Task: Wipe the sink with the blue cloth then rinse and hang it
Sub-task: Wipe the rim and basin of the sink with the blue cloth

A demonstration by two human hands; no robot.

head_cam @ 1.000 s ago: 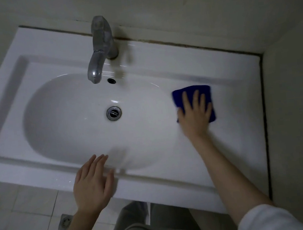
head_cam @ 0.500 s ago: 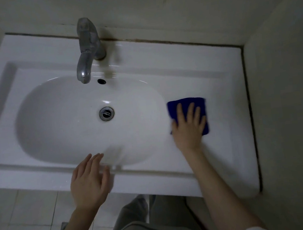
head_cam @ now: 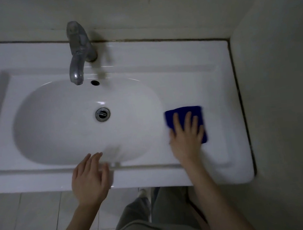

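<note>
A folded blue cloth (head_cam: pixel 182 112) lies flat on the white sink's (head_cam: pixel 189 76) right-hand ledge, beside the oval basin. My right hand (head_cam: pixel 186 137) presses down on the cloth with its fingers spread, covering the cloth's near half. My left hand (head_cam: pixel 90 178) rests at the sink's front edge, fingers apart and holding nothing. A metal tap (head_cam: pixel 78 53) stands at the back, its spout over the basin, and no water runs from it. The round drain (head_cam: pixel 102 114) sits in the basin's middle.
A wall (head_cam: pixel 285 99) runs close along the sink's right edge and another behind the tap. Pale floor tiles (head_cam: pixel 30 219) show below the front edge. My grey trousers (head_cam: pixel 149 219) are under the sink's front.
My right hand has slid the blue cloth along the right ledge toward the front edge. The left hand has stayed at the front rim.
</note>
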